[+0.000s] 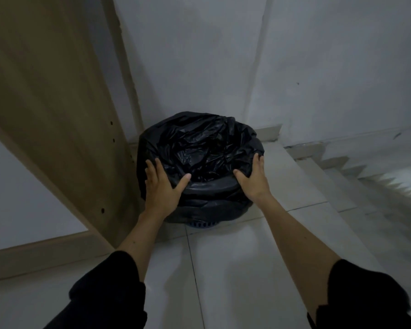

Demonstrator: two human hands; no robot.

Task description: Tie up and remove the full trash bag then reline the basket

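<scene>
here the black trash bag (201,148) lines a basket (201,225) that stands on the pale tiled floor (226,269) in the corner, between a tan wooden panel (57,115) and the white wall (223,55); only a blue slotted strip of the basket shows below the plastic. the left hand (160,186) lies on the near left rim with fingers spread flat down the outside and thumb pointing inward over the edge. the right hand (252,180) rests on the near right rim, its fingers straight and pressing the film, thumb spread inward. both black sleeves (109,293) are pushed up the forearms.
</scene>
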